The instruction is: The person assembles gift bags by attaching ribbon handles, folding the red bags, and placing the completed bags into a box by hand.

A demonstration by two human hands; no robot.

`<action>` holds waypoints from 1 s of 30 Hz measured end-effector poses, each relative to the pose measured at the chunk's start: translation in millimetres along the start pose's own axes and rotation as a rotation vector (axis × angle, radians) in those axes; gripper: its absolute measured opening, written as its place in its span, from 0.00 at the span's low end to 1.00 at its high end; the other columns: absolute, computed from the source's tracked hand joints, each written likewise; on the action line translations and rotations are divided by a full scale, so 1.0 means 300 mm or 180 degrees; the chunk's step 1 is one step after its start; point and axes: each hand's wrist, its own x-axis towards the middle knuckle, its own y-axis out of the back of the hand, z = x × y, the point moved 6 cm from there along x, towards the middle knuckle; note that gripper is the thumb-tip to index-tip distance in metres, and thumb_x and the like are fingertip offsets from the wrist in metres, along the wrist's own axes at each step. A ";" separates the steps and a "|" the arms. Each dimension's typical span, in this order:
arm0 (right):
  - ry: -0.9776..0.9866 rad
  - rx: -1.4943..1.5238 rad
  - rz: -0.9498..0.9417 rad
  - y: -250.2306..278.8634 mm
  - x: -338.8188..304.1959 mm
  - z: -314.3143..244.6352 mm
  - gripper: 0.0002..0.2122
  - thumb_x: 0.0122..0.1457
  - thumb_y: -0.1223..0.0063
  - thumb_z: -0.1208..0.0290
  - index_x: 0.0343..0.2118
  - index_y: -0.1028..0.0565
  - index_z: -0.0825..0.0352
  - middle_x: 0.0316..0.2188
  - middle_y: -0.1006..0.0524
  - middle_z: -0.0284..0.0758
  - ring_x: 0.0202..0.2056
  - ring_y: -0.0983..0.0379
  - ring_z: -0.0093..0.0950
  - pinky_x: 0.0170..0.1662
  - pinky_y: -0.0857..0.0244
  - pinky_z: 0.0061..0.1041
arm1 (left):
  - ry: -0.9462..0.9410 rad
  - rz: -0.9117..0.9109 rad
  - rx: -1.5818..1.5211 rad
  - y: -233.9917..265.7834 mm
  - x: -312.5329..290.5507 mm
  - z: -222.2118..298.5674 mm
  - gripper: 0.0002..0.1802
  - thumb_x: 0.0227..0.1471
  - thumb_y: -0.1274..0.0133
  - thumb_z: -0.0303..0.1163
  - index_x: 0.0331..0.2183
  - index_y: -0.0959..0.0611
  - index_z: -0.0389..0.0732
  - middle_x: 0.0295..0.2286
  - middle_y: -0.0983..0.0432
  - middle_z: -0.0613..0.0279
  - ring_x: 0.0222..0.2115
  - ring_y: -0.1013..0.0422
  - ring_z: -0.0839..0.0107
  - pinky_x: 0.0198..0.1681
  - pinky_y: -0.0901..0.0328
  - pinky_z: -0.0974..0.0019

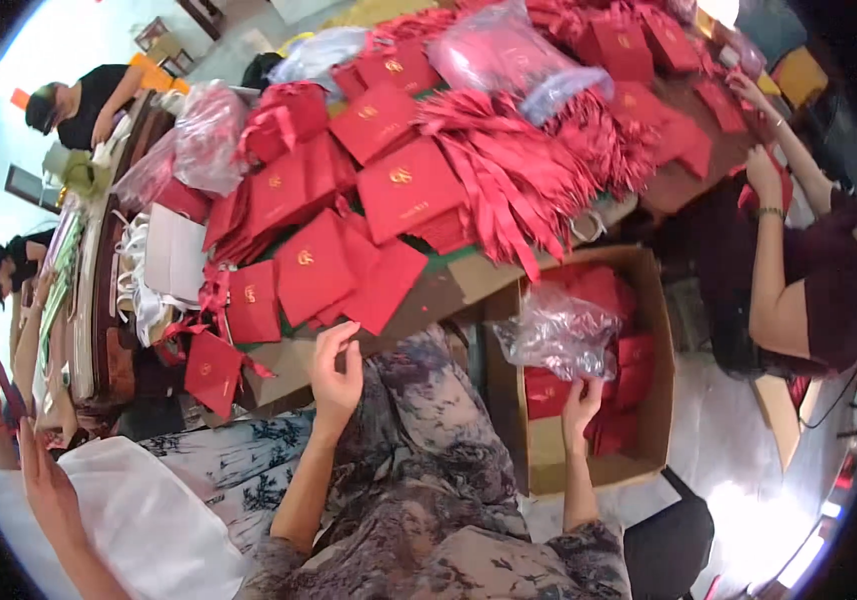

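My right hand [581, 408] pinches the lower edge of a crumpled clear plastic bag [561, 338]. The bag lies over the opening of a cardboard box [655, 400] on my right, where several red packets [637, 352] show inside. Raised above my lap by the table's near edge, my left hand [337, 378] is empty, its fingers loosely bent and apart. Just beyond it, flat red gift bags [313, 262] with gold print lie in overlapping stacks. One smaller red bag with ribbon [213, 372] lies at the table's left corner.
Red ribbon handles [509, 165] heap across the table, behind which lies a filled plastic bag [499, 50]. White bags [175, 250] stand at the left. A co-worker's arm [771, 250] reaches in from the right; another person's hands [44, 480] are at the far left.
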 end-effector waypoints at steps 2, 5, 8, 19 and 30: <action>0.0650 0.0345 -0.0399 -0.076 0.054 -0.323 0.05 0.58 0.50 0.83 0.36 0.24 0.70 0.33 0.25 0.37 0.36 0.28 0.29 0.39 0.34 0.26 | 0.0023 0.0156 0.0030 0.024 0.032 -0.008 0.14 0.53 0.47 0.19 0.44 0.20 0.35 0.42 0.25 0.53 0.44 0.27 0.64 0.46 0.32 0.67; 0.1697 0.0422 -0.0777 -0.186 0.077 -0.770 0.07 0.56 0.48 0.85 0.37 0.24 0.68 0.33 0.24 0.39 0.34 0.28 0.33 0.38 0.33 0.28 | -0.0446 0.0596 0.0669 0.044 0.074 0.050 0.20 0.48 0.41 0.23 0.46 0.21 0.39 0.44 0.27 0.51 0.47 0.31 0.52 0.52 0.38 0.56; 0.2082 0.0580 -0.1369 -0.327 0.044 -1.073 0.13 0.53 0.45 0.83 0.42 0.24 0.67 0.38 0.23 0.41 0.40 0.27 0.40 0.46 0.33 0.34 | -0.0203 0.0732 0.0695 0.040 0.106 0.035 0.28 0.46 0.37 0.28 0.51 0.24 0.41 0.51 0.34 0.49 0.54 0.40 0.50 0.57 0.44 0.52; 0.2505 -0.0789 -0.1691 -0.802 -0.184 -1.192 0.47 0.42 0.30 0.55 0.63 0.42 0.71 0.64 0.44 0.54 0.67 0.53 0.52 0.66 0.52 0.49 | -0.0349 -0.0217 0.1934 0.099 0.200 -0.208 0.57 0.35 0.31 0.42 0.65 0.41 0.45 0.61 0.45 0.42 0.60 0.49 0.39 0.62 0.51 0.42; 0.2600 -0.0448 -0.1069 -0.759 -0.167 -1.179 0.40 0.48 0.36 0.58 0.62 0.40 0.72 0.64 0.43 0.50 0.68 0.55 0.48 0.68 0.55 0.47 | -0.0685 -0.0525 0.2081 0.114 0.357 -0.358 0.55 0.39 0.32 0.47 0.64 0.41 0.45 0.59 0.41 0.40 0.55 0.42 0.40 0.58 0.45 0.44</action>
